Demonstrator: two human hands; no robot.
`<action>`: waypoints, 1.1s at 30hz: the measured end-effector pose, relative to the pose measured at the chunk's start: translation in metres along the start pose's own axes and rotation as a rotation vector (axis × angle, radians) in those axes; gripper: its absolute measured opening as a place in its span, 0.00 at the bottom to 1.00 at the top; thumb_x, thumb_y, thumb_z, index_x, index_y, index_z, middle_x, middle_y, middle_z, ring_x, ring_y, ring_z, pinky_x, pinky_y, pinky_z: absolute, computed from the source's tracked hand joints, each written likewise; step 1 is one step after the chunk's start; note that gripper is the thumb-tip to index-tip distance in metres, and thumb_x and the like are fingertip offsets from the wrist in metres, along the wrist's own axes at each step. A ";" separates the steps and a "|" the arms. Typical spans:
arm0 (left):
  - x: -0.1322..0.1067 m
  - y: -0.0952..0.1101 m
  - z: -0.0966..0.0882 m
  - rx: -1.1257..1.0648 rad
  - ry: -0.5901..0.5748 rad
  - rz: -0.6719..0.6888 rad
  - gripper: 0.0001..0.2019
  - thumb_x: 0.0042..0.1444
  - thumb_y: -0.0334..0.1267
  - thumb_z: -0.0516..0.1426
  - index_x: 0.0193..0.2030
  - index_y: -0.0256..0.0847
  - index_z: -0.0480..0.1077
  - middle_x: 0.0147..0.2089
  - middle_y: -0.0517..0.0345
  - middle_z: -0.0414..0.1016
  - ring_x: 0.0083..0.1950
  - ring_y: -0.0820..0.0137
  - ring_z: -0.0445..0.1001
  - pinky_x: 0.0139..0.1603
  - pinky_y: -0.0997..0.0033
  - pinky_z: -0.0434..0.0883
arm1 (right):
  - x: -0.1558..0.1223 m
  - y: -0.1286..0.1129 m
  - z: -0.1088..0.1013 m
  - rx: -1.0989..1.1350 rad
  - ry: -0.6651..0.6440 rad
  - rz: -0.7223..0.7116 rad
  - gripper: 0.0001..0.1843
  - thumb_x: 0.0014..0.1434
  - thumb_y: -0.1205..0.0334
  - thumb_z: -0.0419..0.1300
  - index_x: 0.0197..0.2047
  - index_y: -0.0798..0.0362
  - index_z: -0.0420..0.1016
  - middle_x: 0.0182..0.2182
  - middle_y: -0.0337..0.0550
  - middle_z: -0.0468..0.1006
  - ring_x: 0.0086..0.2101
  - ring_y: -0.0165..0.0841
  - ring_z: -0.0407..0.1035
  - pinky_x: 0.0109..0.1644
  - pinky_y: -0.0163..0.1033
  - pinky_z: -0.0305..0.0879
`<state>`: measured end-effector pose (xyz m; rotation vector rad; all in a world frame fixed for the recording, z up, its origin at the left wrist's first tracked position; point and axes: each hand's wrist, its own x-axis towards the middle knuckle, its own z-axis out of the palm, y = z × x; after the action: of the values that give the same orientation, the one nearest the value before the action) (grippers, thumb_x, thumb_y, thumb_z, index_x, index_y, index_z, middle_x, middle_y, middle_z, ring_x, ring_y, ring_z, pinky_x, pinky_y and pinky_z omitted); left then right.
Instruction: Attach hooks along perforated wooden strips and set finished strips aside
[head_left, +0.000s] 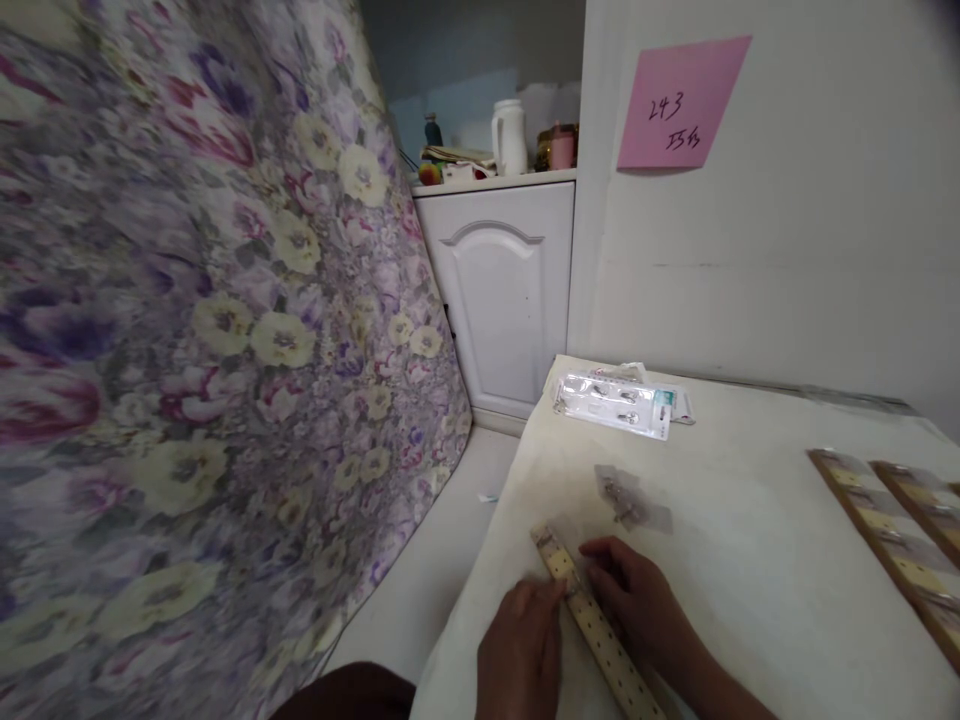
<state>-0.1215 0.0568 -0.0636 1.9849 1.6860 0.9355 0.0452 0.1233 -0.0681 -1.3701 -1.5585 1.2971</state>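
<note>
A narrow wooden strip with rows of small holes lies slanted on the table. Near its far end are small clear plastic and metal pieces. My left hand is closed at the strip's left edge, with a fingertip on it. Curled beside the right edge, my right hand is closed; its fingertips are partly hidden, and I cannot make out what they hold. Just beyond the strip sits a small heap of clear plastic pieces with metal parts.
Clear blister packs lie toward the table's far edge. Brown-edged strips with attached pieces rest at the right. A floral curtain hangs on the left. Behind stands a white cabinet with a white jug on top.
</note>
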 end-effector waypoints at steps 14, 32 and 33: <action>0.001 -0.005 0.006 0.081 0.005 0.017 0.15 0.61 0.31 0.48 0.48 0.48 0.72 0.39 0.54 0.75 0.42 0.65 0.74 0.42 0.67 0.72 | -0.005 -0.008 0.000 -0.070 0.027 -0.056 0.08 0.56 0.60 0.53 0.37 0.52 0.70 0.30 0.41 0.78 0.34 0.36 0.73 0.40 0.39 0.66; 0.004 0.007 0.000 0.076 -0.049 -0.045 0.12 0.65 0.36 0.47 0.47 0.47 0.71 0.39 0.56 0.74 0.42 0.67 0.73 0.42 0.68 0.70 | -0.004 -0.005 0.006 -0.104 0.054 -0.033 0.11 0.53 0.60 0.57 0.41 0.54 0.69 0.29 0.40 0.75 0.31 0.35 0.70 0.37 0.40 0.65; 0.004 0.007 0.000 0.071 -0.050 -0.048 0.12 0.65 0.37 0.47 0.47 0.47 0.71 0.39 0.57 0.74 0.42 0.67 0.73 0.42 0.68 0.70 | -0.004 -0.004 0.006 -0.104 0.055 -0.034 0.12 0.53 0.60 0.57 0.41 0.54 0.69 0.29 0.40 0.75 0.30 0.35 0.69 0.37 0.39 0.65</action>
<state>-0.1160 0.0590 -0.0585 1.9868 1.7536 0.8135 0.0394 0.1187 -0.0656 -1.4246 -1.6242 1.1633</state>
